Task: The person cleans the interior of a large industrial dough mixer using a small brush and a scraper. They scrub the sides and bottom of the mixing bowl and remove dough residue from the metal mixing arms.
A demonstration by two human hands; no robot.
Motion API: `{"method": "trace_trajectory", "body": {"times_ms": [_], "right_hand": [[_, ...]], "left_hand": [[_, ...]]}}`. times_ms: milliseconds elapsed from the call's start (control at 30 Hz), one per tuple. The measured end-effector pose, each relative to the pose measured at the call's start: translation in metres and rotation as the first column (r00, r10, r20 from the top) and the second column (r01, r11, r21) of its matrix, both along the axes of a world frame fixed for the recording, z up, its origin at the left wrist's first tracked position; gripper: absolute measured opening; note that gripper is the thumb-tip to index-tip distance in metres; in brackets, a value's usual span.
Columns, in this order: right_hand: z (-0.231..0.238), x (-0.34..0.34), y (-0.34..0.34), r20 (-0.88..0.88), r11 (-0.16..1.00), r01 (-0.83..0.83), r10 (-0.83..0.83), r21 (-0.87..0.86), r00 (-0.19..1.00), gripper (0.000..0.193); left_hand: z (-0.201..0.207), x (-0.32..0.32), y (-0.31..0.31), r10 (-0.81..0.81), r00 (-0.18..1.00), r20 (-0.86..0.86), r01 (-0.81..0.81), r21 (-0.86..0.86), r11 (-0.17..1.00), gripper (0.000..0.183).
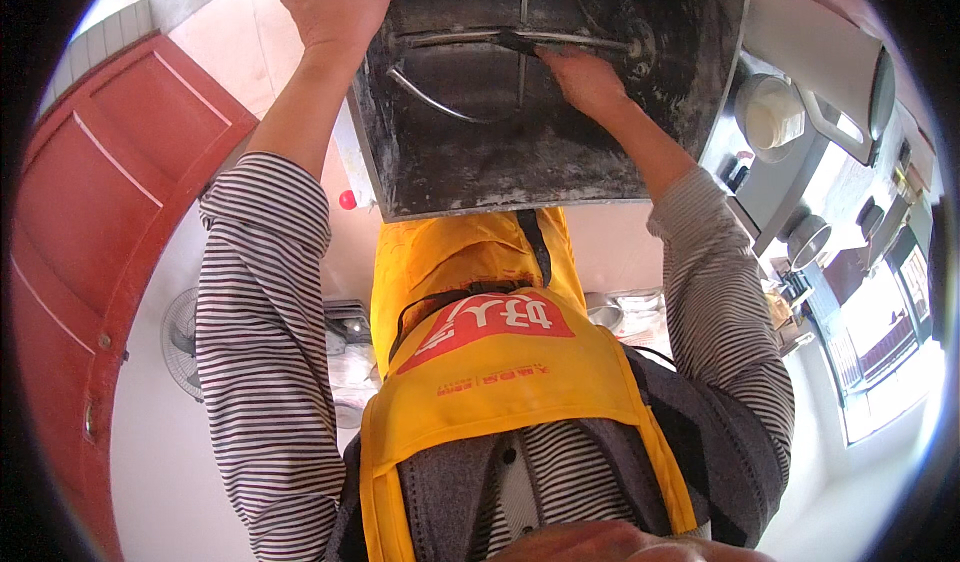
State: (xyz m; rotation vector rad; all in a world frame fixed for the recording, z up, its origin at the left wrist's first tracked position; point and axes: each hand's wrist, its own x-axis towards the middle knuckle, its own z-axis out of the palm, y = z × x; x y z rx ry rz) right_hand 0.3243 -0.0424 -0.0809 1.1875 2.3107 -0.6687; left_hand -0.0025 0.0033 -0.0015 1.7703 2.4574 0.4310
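In front of my body is a large, dark, stained metal panel [450,172] with a thin raised rim. Metal rods cross it, and a curved bright rod [425,97] shows on its left half. My right hand [585,80] is closed over the panel's middle, gripping a small black piece [517,42] against the horizontal rod; its exact kind is unclear. My left hand [335,4] sits at the panel's upper left edge with its fingers curled. What those fingers close on is hidden.
A yellow apron [500,392] covers my front, close below the panel. At the left stand a red door [130,162] and a fan [180,337]. To the right are a pale container [770,112], a metal pot [808,240] and a counter. A small red ball [347,199] shows beside the panel.
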Motion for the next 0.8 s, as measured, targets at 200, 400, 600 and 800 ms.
{"method": "trace_trajectory", "body": {"times_ms": [200,400,600,800], "right_hand": [[-0.002,-0.01,0.023,0.032,0.942,0.291,-0.3,0.169,0.953,0.057],[-0.035,-0.007,0.027,-0.097,0.937,0.254,-0.237,0.241,0.967,0.048],[-0.033,-0.025,0.047,-0.024,0.903,0.226,-0.233,0.365,0.972,0.042],[-0.058,-0.005,0.064,-0.034,0.936,0.228,-0.227,0.269,0.973,0.047]], "left_hand": [[0.001,-0.002,-0.004,0.004,1.0,-0.011,-0.004,0.009,1.0,0.08],[0.0,0.002,-0.001,-0.026,0.999,0.019,0.025,0.029,0.999,0.081],[-0.001,-0.001,-0.004,-0.036,0.999,-0.012,0.037,0.035,0.999,0.082],[0.003,0.004,0.001,-0.014,0.999,0.03,0.014,-0.013,1.0,0.083]]}}
